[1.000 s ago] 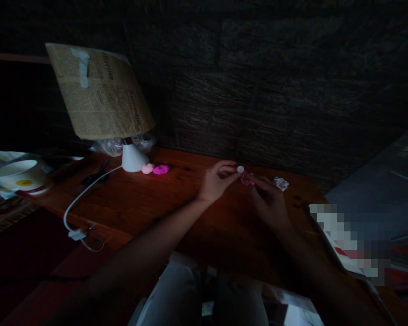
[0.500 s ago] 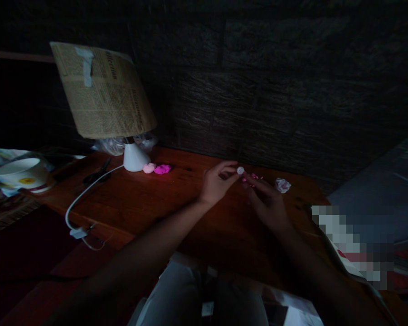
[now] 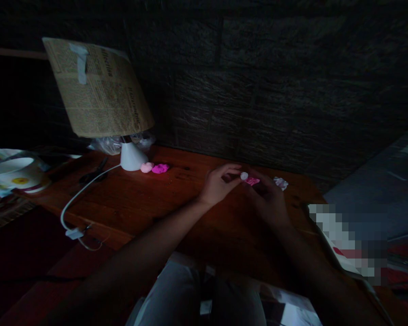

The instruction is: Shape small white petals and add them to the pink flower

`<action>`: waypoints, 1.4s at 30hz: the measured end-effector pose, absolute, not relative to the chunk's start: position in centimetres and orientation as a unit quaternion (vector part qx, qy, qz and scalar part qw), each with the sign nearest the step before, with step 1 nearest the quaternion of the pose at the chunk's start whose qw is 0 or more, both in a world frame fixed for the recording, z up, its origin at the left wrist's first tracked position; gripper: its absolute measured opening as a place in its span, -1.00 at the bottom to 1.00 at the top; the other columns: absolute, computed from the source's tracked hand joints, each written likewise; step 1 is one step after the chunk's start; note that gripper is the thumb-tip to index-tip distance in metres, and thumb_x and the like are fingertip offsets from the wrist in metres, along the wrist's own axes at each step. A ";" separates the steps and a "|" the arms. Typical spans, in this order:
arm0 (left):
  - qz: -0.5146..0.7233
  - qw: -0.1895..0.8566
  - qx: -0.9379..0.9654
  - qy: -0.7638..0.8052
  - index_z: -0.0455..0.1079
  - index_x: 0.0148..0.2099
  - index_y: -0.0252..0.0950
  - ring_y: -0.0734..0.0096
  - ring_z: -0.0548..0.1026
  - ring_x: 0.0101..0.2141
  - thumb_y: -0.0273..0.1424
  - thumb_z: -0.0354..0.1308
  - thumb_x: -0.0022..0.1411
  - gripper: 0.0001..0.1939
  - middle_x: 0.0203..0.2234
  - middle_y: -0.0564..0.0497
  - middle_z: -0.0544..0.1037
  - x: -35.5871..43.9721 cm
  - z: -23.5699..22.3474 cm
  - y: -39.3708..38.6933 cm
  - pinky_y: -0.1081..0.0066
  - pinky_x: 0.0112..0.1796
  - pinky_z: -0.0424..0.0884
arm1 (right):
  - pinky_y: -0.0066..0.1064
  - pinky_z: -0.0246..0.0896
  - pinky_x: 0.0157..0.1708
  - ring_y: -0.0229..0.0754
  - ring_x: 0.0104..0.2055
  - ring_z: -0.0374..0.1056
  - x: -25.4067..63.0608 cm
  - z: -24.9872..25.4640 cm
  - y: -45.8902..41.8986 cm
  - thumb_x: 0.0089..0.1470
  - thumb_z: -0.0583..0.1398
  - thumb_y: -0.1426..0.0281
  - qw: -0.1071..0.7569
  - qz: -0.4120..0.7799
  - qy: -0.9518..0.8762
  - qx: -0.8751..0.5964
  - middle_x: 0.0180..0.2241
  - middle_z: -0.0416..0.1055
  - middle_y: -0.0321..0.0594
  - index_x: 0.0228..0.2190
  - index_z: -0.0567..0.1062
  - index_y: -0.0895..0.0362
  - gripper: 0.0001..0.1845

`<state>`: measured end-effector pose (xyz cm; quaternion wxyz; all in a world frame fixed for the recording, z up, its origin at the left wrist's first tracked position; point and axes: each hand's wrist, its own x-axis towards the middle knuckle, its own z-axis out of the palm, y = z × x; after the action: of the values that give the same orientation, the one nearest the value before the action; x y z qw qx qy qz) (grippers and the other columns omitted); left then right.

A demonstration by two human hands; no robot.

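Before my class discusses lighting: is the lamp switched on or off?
The lamp looks off: its newspaper-covered shade shows no glow, and the table beneath is dim.

- White disc [image 3: 244, 176]: too small to identify; whether left hand [image 3: 218, 183], right hand [image 3: 270, 199] or both grip it, cannot tell.
- Pink piece [image 3: 252, 180]: partly covered by right hand; shape unclear.
- Bag [image 3: 105, 146]: partly behind lamp [image 3: 132, 157].
- Shade [image 3: 102, 97]: smaller print blurred, illegible.
- Bowl [image 3: 17, 168]: cut by left edge.
- Legs [image 3: 177, 290]: cut by bottom edge.
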<state>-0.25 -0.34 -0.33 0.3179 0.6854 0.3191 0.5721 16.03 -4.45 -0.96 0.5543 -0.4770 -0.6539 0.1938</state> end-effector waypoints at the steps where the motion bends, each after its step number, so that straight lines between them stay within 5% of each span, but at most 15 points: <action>1: 0.567 0.346 0.682 0.308 0.51 -0.10 -0.26 0.47 0.57 -0.37 -0.41 0.35 0.10 -0.72 -0.28 -0.03 0.68 -0.2 -0.4 -0.3 0.45 -0.28 0.46 | -0.25 0.40 -0.33 -0.15 -0.35 0.45 16.1 -0.9 -4.5 0.09 0.30 0.21 0.549 0.198 -0.653 -0.483 -0.22 0.56 -0.13 0.03 0.53 0.06 -0.54; 6: 0.561 0.469 0.634 0.251 0.50 -0.10 -0.29 0.38 0.60 -0.25 -0.36 0.42 -0.01 -0.61 -0.28 -0.04 0.66 0.1 -0.5 0.2 0.39 -0.18 0.47 | -0.26 0.42 -0.36 -0.15 -0.39 0.47 16.0 -0.5 -4.8 0.07 0.32 0.20 0.562 0.220 -0.639 -0.477 -0.27 0.60 -0.14 -0.04 0.56 0.07 -0.58; 13: 0.497 0.609 0.580 0.213 0.53 -0.12 -0.30 0.32 0.61 -0.22 -0.32 0.48 -0.11 -0.55 -0.26 -0.05 0.66 -0.2 0.1 0.2 0.31 -0.10 0.46 | -0.27 0.47 -0.46 -0.05 -0.31 0.53 15.7 -0.1 -4.8 -0.01 0.36 0.14 0.559 0.338 -0.602 -0.459 -0.22 0.62 -0.11 0.10 0.43 0.05 -0.35; 23: 0.486 0.677 0.509 0.213 0.56 -0.18 -0.31 0.40 0.60 -0.29 -0.38 0.54 -0.24 -0.51 -0.33 -0.03 0.67 -0.2 0.2 0.3 0.36 -0.11 0.44 | -0.30 0.44 -0.47 -0.12 -0.37 0.48 15.6 0.2 -4.8 -0.08 0.40 0.19 0.562 0.379 -0.586 -0.444 -0.29 0.61 -0.20 0.06 0.45 0.03 -0.36; 31: 0.452 0.720 0.503 0.157 0.57 -0.11 -0.31 0.24 0.61 -0.11 -0.33 0.51 -0.12 -0.53 -0.15 -0.14 0.65 -0.6 0.4 0.2 0.24 -0.02 0.45 | -0.46 0.30 -0.52 -0.29 -0.48 0.36 15.5 1.1 -5.0 -0.20 0.44 0.27 0.558 0.483 -0.520 -0.430 -0.36 0.59 -0.29 -0.09 0.55 0.03 -0.44; 42: 0.462 0.730 0.480 0.148 0.58 -0.13 -0.29 0.30 0.61 -0.16 -0.41 0.52 -0.15 -0.55 -0.21 -0.10 0.66 -0.4 0.2 0.2 0.29 -0.04 0.46 | -0.52 0.16 -0.58 -0.37 -0.55 0.22 15.1 1.5 -5.3 -0.28 0.47 0.30 0.551 0.529 -0.489 -0.422 -0.43 0.52 -0.37 -0.16 0.59 0.00 -0.47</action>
<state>-0.40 0.22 0.16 0.7304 0.4805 0.1480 0.4623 15.14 -5.28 1.51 0.5506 -0.4220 -0.4889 0.5289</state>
